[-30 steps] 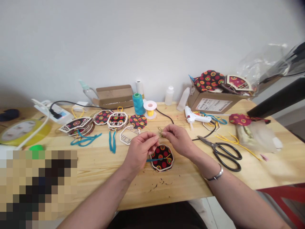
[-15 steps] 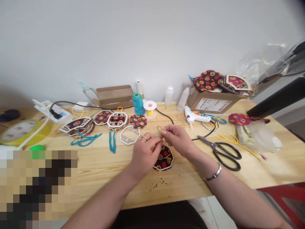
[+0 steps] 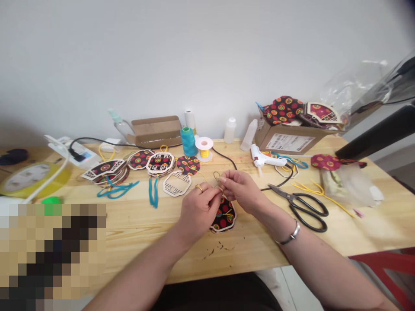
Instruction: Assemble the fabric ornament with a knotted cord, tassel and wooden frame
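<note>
Right now I see both hands meeting just above the patterned fabric ornament point(image 3: 224, 214) on the worktop point(image 3: 356, 233): left hand point(image 3: 197, 209) and right hand point(image 3: 241, 188) each have fingers pressed together, pinching the yellow cord point(image 3: 216, 177). Scissors point(image 3: 303, 206) lie right of the ornament.

My left hand point(image 3: 199, 209) slid over the flowery cloth piece point(image 3: 224, 214) and covers more of it. My fingers came together on the yellow string point(image 3: 216, 177).
</note>
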Demonstrator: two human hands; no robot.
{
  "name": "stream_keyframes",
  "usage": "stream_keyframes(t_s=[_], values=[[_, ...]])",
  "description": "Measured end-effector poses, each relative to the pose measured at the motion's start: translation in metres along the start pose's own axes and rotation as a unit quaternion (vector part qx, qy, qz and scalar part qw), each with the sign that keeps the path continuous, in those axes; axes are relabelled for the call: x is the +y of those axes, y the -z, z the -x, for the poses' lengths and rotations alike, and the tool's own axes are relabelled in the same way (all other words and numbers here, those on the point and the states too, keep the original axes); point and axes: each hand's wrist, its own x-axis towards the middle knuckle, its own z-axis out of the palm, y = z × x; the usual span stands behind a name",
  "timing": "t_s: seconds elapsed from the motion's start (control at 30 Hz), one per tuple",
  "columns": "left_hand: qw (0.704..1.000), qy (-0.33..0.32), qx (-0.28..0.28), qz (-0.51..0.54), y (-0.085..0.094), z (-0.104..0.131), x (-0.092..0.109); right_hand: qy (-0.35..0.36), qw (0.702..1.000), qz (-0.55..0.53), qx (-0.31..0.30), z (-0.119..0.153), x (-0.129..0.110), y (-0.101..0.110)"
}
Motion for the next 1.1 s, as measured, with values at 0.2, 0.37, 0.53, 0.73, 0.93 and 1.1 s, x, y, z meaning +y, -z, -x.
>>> stream_keyframes(t_s=[0.2,0.37,0.53,0.73,0.93,1.1], values=[[0.994,0.026,0.093,0.048,0.007,-0.003,0.003,0.03,0.998,0.052,0.009,-0.001,-0.004,0.005],[0.966,0.142,0.099,0.191,0.007,-0.005,0.006,0.093,0.97,0.218,0.049,-0.002,0.0,0.008],[0.893,0.282,-0.009,0.352,0.004,-0.007,0.007,0.124,0.94,0.312,0.057,-0.001,0.002,0.006],[0.841,0.319,-0.039,0.436,0.005,-0.011,0.008,0.127,0.931,0.336,0.064,-0.001,0.002,0.006],[0.815,0.329,-0.055,0.473,0.005,-0.013,0.008,0.12,0.932,0.337,0.06,0.0,0.002,0.006],[0.826,0.34,-0.048,0.447,0.008,-0.013,0.006,0.124,0.928,0.347,0.058,0.0,-0.001,0.006]])
